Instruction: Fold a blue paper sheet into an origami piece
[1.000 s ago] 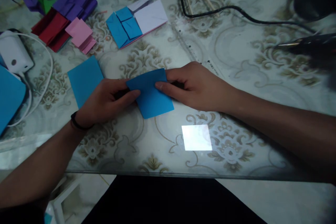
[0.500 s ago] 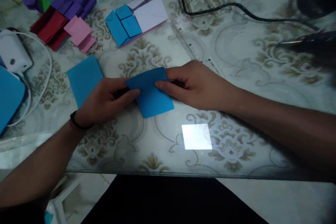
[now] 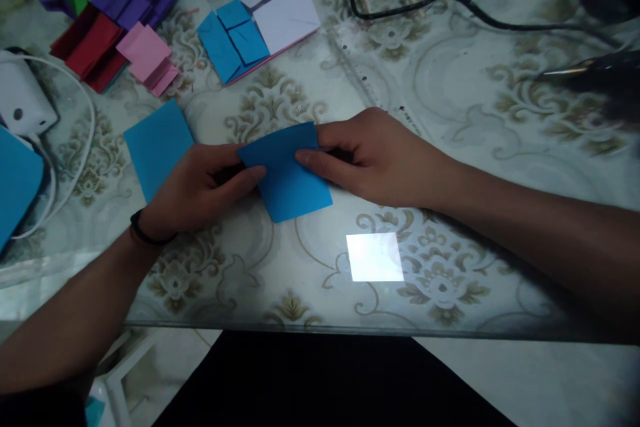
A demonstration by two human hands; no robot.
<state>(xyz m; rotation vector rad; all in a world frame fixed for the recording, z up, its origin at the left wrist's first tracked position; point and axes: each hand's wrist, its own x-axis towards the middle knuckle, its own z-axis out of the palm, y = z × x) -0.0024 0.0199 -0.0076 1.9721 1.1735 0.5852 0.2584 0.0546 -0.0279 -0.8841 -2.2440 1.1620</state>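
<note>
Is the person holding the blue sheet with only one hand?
No, the left hand and the right hand both pinch the blue sheet.

The clear ruler (image 3: 367,80) on the counter (image 3: 300,273) bears a dark mark (image 3: 402,108) and small print (image 3: 414,123) too blurred to read.

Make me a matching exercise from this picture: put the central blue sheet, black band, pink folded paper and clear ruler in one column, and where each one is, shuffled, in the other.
Column one
1. Central blue sheet
2. Black band
3. Pink folded paper
4. Clear ruler

Column two
A. Beside the red folded paper
B. Around the left wrist
C. On the table, beyond the right hand
D. Held between the left hand and right hand

Right pairs: 1-D, 2-B, 3-A, 4-C
</note>
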